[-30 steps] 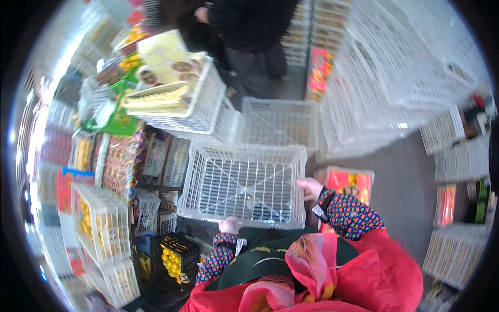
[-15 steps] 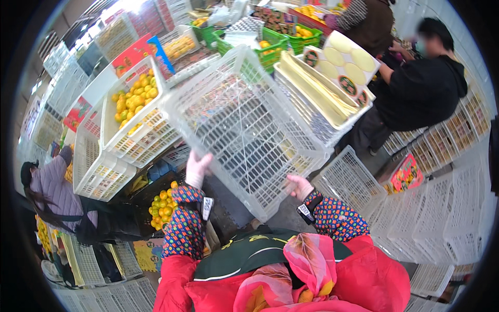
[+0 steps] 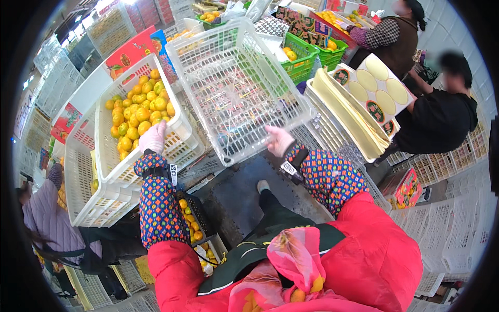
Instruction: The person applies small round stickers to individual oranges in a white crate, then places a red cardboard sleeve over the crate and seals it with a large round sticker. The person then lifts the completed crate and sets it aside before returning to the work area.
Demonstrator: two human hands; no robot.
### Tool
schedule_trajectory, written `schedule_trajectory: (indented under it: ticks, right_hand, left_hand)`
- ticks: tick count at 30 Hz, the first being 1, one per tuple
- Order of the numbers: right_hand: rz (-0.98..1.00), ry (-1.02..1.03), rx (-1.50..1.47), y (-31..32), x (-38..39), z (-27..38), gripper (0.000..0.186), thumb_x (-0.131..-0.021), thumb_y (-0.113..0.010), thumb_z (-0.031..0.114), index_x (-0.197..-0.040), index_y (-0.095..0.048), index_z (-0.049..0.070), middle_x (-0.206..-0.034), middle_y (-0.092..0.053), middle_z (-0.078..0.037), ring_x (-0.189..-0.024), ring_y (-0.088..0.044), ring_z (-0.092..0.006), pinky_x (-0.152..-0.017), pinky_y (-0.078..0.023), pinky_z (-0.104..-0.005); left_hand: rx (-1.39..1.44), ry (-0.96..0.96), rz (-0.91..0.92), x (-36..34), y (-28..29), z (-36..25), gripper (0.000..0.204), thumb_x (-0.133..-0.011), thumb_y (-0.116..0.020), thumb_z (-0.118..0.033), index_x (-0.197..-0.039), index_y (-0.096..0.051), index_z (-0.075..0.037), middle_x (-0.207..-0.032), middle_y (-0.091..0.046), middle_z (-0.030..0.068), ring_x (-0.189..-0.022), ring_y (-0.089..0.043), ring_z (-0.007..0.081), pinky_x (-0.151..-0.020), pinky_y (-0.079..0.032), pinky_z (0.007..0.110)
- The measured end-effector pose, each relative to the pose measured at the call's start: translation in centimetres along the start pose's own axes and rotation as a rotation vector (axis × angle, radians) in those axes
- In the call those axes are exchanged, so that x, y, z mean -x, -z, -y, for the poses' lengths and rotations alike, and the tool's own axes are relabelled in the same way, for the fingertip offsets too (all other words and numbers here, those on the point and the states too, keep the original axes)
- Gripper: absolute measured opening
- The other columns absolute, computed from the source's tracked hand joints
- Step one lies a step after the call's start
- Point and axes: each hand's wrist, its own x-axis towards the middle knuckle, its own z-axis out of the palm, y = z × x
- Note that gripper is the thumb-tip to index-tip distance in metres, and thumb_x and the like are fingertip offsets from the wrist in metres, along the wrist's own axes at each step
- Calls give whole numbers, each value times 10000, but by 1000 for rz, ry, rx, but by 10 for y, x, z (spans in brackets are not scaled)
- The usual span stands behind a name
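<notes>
An empty clear plastic crate (image 3: 236, 148) with a lattice base lies slantwise on the bench in front of me. My right hand (image 3: 280, 140) has its fingers at the crate's near rim, closed round the edge. Further left, a white plastic crate (image 3: 169, 136) holds several orange and greenish mandarins (image 3: 138, 114). My left hand (image 3: 153, 138) grips that crate's near right rim, with the fruit just beyond the fingers. The mandarin crate rests on another white crate (image 3: 78, 200).
Right of the empty crate, a white crate (image 3: 325, 132) holds cream sheets and round labels (image 3: 384, 86). Green baskets (image 3: 301, 60) with fruit stand behind. Two people work at the right, another person (image 3: 57, 213) at the left. Stacked crates (image 3: 447, 223) line the right side; a dark fruit crate (image 3: 205, 218) sits below.
The empty crate has moved away from me and now lies further back on the bench. My left hand has shifted left from near it onto the mandarin crate's rim. My right hand has moved forward.
</notes>
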Motion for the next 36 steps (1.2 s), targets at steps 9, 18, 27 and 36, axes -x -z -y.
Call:
schedule_trajectory:
  ticks: [9,18,27,36]
  right_hand:
    - [-26,-256,-457,-122,-122,93,414,-871,-741,385,-1176,-549,181,-988,-581,-50,-632,-542,-184,-427,-383,-266]
    - [-1,-444,-222,-139,-145,103,454,-886,-723,489,-1172,-569,170,-902,-609,-74,-731,-613,-181,-579,-486,-323]
    - [-37,422,559,2,-95,316,442,-875,-710,285,-1229,-666,23,-1033,-719,-75,-872,-673,-134,-716,-492,-268]
    - [-408,-285,1609,94,-285,376,786,-720,-821,453,-1255,-626,-88,-1243,-666,-223,-1113,-670,-314,-972,-516,-373]
  left_hand:
    - [-154,44,70,12,39,0,709,-998,-295,-651,-924,-749,-110,-883,-709,199,-879,-672,413,-775,-494,518]
    - [51,-76,-48,32,56,-14,431,-1018,-463,-412,-854,-715,-103,-803,-678,162,-773,-647,392,-693,-494,465]
    - [-6,-118,159,34,80,-21,414,-1024,-431,-351,-820,-690,-101,-776,-653,123,-744,-640,353,-661,-483,437]
    - [167,155,105,37,88,-35,336,-965,-549,-323,-876,-742,-63,-738,-679,155,-683,-671,327,-651,-513,406]
